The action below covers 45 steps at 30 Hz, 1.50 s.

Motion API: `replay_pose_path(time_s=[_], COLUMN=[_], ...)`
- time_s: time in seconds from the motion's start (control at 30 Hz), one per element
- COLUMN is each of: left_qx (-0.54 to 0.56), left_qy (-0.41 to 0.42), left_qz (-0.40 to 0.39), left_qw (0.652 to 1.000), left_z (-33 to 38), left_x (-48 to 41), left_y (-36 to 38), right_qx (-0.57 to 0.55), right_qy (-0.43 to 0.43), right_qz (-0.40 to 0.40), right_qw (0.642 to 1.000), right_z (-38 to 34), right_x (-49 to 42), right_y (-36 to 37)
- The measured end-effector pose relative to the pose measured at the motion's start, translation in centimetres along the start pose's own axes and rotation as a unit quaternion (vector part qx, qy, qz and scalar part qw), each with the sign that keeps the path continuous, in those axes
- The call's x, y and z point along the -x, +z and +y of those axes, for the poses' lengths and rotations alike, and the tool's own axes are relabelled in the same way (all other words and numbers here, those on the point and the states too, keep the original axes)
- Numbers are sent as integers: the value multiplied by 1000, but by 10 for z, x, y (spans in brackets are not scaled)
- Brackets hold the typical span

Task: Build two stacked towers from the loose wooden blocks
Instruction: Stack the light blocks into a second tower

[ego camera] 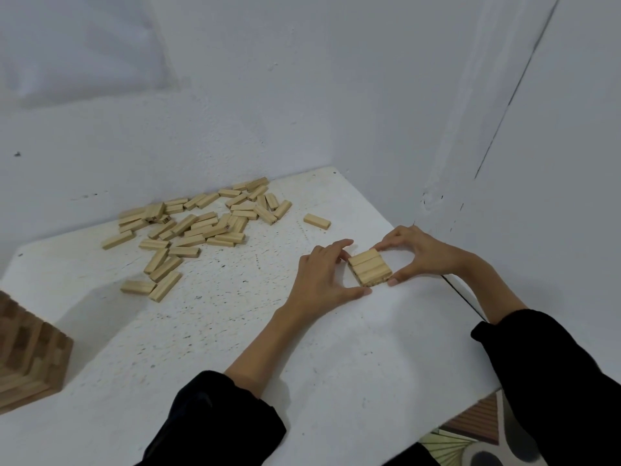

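Stack (369, 271) near right edge of table (336, 351).

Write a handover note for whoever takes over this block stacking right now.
Hands: the left hand and right hand each hold the small stack between forefinger and thumb, squaring it.
Things: loose blocks lie piled at the far left of the table; a single block lies apart.
Done: a tall tower stands at the left edge, partly out of frame; the small stack's top layer has three blocks.
Left: build the small stack up from the pile.
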<state>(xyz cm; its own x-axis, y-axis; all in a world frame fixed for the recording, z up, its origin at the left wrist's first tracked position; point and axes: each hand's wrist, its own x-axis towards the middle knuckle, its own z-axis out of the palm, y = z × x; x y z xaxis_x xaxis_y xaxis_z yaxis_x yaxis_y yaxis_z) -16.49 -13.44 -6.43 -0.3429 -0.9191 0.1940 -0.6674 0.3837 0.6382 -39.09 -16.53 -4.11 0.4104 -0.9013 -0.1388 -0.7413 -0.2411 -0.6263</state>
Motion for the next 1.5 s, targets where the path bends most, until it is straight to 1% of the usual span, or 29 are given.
replay_pose_path(time_s=[0.37,0.97,1.1,1.17,1.23,1.3,1.37,1.5], left_qx=[10,22,14,-17,-77,-140,-170,-168], left_qy=[-8,-18,-16,-22,-40,-52,-52,-45], left_qz=[8,8,6,-9,-47,-89,-117,-150], left_qw=[1000,1000,1000,1000,995,985,977,973], left_z=[1,6,5,4,4,5,8,17], left_x=[1,1,2,5,13,24,33,39], left_y=[0,-3,-3,-2,-1,0,2,10], right_qx=[-26,-32,-25,-19,23,123,184,201], right_qy=[8,10,28,52,71,76,87,99], right_qz=[6,14,3,2,1,-5,-13,-41], right_qw=[1000,999,999,998,997,989,979,974], right_z=[1,0,-2,-3,-4,-4,-6,-14], right_x=[0,-2,2,8,19,28,32,35], right_y=[2,3,2,5,13,26,34,41])
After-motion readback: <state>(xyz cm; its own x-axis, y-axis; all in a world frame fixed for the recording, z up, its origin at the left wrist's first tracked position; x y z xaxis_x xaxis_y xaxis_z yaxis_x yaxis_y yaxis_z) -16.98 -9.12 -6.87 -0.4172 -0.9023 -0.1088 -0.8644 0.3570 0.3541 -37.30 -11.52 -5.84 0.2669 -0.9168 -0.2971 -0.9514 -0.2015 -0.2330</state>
